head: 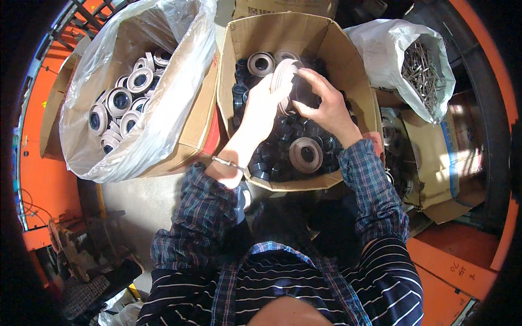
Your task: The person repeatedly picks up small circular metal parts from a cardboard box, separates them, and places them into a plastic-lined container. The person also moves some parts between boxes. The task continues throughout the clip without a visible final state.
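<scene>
My left hand [263, 104] grips a pale ribbed plastic ring [282, 77] above the middle cardboard box [281, 30]. On the other side, my right hand [324, 102] has its thumb and a finger at a black part [304, 91] that adjoins this ring; whether the two are joined I cannot tell. Below lie many small black plastic parts [285, 128]. Among them rest a few pale rings with black centres, one near the box's front [306, 155] and another at its back left [261, 64].
To the left, a plastic-lined box [175, 118] holds several pale rings with black centres [119, 102]. A white sack [375, 53] of thin metal pieces [422, 73] stands at the back right. Below it is another open cardboard box [428, 159]. Orange metal panels [45, 171] flank the space.
</scene>
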{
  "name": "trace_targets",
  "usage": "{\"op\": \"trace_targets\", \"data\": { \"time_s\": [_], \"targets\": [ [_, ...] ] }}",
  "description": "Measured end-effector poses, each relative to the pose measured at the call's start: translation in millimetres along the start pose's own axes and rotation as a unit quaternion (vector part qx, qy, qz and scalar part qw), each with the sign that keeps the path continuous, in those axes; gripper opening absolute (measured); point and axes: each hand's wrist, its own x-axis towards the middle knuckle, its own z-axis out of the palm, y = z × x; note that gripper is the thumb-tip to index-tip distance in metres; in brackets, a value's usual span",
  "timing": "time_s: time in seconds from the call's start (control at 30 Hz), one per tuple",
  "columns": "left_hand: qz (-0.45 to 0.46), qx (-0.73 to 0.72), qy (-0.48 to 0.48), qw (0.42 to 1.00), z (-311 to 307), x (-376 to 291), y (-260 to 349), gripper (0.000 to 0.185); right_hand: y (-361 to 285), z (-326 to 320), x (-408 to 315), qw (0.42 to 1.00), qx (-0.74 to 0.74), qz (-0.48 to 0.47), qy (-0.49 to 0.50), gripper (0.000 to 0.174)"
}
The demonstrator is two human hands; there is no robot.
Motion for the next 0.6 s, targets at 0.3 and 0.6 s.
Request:
{"op": "trace_targets", "data": {
  "time_s": [0.3,0.6],
  "targets": [
    [0.080,0.309,-0.026,0.947,16.5,-14.9,-5.8,0.052,-0.8,8.5,-0.5,0.783,0.473,0.392,0.102,0.057],
    [0.054,0.135,-0.016,0.989,18.2,-6.6,4.3,0.046,8.6,-0.7,-5.9,0.997,-0.051,0.005,0.058,0.066]
  ]
}}
